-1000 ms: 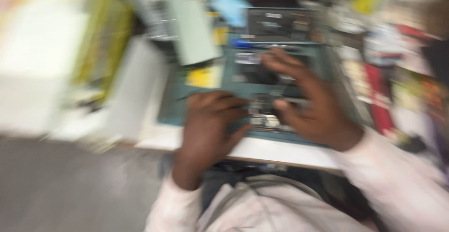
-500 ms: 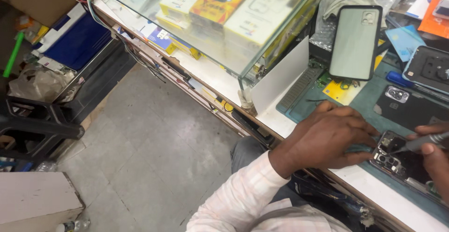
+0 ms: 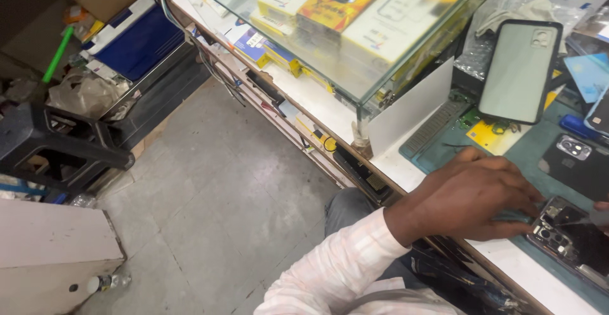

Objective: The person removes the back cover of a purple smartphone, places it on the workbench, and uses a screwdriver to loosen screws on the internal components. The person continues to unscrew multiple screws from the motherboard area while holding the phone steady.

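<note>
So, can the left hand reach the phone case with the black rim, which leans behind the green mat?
Probably yes. The left hand rests on the green mat, fingers on the opened phone. The phone case stands beyond it, and only low, flat parts lie between them.

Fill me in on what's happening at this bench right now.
A person in a pale striped shirt sits at a white counter with a phone lying opened up, its insides showing, on a green work mat. The left hand lies flat on the mat, fingertips pressing the phone's edge. Only a sliver of the right hand shows at the frame edge, apparently bringing a thin tool to the phone. A dark phone case leans nearby beside a glass display case of boxes.
</note>
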